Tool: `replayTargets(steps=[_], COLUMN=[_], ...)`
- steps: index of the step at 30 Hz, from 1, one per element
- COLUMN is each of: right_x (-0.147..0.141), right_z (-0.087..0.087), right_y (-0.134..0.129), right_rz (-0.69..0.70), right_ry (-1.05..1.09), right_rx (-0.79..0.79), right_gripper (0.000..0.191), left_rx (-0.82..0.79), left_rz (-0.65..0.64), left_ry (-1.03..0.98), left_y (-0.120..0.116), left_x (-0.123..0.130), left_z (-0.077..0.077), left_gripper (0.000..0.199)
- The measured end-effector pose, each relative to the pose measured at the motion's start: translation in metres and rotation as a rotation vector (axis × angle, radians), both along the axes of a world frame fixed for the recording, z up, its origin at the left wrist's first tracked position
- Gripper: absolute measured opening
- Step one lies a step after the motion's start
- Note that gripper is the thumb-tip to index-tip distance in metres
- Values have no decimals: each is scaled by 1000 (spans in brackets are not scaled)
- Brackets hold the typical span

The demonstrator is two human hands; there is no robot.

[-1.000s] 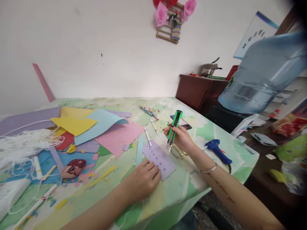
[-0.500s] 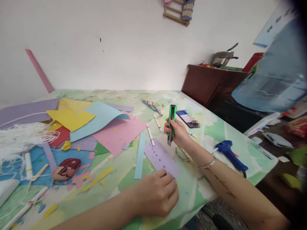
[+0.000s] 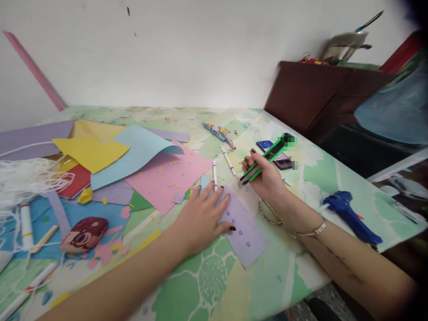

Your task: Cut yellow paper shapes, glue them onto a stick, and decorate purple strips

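Observation:
My right hand grips a green and black box cutter, its blade end pointing down to the left above the table. My left hand lies spread, fingers apart, over the left edge of a purple sheet marked with a row of small circles. Most of a light blue strip is hidden beneath that hand. Just beyond its fingertips lies a white marker. A gold-rimmed oval object sits below my right wrist.
Coloured sheets, including a pink one, white cord and paper scraps cover the left side. A dark red patterned case lies there. To the right are a phone and a blue glue gun. A brown cabinet stands behind.
My left hand has moved up and left, opening flat onto the purple sheet's edge. My right hand has tilted the cutter from upright to slanting. The view has shifted.

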State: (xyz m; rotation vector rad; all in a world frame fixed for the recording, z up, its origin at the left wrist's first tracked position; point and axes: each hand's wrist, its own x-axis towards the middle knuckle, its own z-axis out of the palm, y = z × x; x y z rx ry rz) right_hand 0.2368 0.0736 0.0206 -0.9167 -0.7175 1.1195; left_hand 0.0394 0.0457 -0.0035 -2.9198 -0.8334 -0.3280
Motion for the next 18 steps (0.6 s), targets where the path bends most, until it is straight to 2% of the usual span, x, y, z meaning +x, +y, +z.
replayTargets(steps=[4, 8, 12, 15, 18], right_x=[2, 1, -10, -19, -26], right_z=[3, 5, 3, 0, -5], right_y=[1, 0, -2, -7, -14], right_rz=[35, 128, 206, 265, 268], right_ry=[4, -67, -51, -60, -137], right_rx=[-79, -144, -173, -157, -106], right_gripper=[35, 51, 49, 37, 26], left_rx=[22, 90, 46, -28, -48], left_rz=[125, 239, 175, 119, 80], left_ry=[29, 0, -32, -47, -100], left_y=[13, 15, 4, -7, -15], left_x=[-9, -14, -11, -10, -14], left_z=[3, 4, 4, 1, -3], left_gripper=[52, 39, 34, 42, 47])
